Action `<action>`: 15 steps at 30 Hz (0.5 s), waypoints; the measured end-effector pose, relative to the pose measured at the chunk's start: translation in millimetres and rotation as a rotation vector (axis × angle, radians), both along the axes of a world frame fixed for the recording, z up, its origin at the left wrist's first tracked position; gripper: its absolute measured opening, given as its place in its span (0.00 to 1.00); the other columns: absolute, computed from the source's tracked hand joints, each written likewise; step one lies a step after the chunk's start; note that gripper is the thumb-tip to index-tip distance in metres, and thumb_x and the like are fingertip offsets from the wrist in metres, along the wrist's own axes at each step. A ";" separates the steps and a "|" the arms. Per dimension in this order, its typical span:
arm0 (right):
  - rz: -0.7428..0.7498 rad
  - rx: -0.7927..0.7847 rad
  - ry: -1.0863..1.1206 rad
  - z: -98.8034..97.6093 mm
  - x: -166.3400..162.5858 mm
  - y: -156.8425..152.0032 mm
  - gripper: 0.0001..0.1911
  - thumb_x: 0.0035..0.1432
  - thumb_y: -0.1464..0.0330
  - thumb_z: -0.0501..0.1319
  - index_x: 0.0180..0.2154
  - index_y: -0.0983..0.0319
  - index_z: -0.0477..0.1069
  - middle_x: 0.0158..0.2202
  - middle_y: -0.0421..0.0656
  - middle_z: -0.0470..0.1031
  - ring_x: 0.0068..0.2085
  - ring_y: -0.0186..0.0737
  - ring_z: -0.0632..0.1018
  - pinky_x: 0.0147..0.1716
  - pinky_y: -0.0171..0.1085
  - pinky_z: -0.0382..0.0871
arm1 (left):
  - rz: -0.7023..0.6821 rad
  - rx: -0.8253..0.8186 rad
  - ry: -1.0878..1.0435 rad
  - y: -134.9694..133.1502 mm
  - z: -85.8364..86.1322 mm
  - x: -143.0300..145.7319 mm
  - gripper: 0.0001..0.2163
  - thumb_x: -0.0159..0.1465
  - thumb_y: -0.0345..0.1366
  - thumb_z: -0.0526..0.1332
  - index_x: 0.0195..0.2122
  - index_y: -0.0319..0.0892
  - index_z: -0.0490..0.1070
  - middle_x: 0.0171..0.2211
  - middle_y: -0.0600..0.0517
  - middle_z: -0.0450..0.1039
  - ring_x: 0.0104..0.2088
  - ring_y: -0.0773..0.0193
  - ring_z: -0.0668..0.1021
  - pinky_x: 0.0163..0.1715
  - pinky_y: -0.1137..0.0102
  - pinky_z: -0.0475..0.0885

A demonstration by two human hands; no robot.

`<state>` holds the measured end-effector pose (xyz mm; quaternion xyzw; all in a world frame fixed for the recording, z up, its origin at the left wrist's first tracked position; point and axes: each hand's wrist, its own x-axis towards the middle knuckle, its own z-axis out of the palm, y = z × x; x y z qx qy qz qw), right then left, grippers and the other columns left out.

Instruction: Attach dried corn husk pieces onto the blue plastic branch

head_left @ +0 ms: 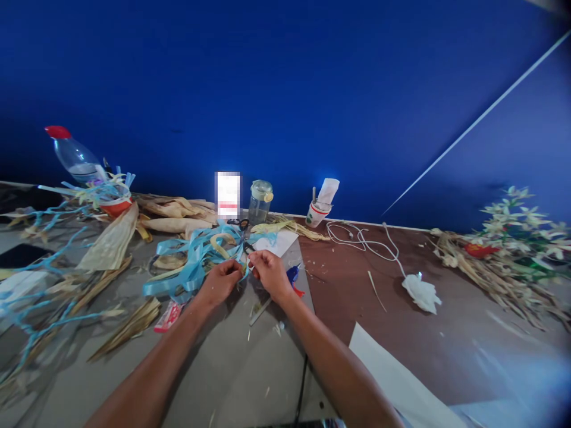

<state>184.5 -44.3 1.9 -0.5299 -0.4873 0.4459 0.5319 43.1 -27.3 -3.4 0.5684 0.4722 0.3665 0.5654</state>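
Observation:
My left hand (223,282) is closed in a pinch just right of a tangled heap of light blue ribbon (196,261). Close beside it, my right hand (270,272) also has its fingertips pressed together. A bit of light blue and something small and pale show between the two hands; what each holds is too small to make out. Beyond the fingertips lie black-handled scissors (243,224), partly among the ribbon. Under the right wrist are a blue and red item (293,276) and a thin flat grey strip (260,312).
Dried husks (178,208) and a red-capped bottle (75,156) are at back left. A lidded jar (260,202), a paper cup (318,215) and a white cable (361,241) line the blue wall. Crumpled tissue (422,292) and white flowers (513,220) are right.

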 end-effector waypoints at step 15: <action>0.085 -0.042 -0.098 -6.9 -4.8 0.7 0.07 0.46 0.66 0.59 0.28 0.62 0.71 0.23 0.38 0.71 0.25 0.33 0.70 0.26 0.32 0.63 | 0.100 0.070 0.047 1.0 5.6 -0.2 0.09 0.47 0.40 0.60 0.19 0.40 0.66 0.15 0.60 0.58 0.19 0.72 0.59 0.19 0.75 0.54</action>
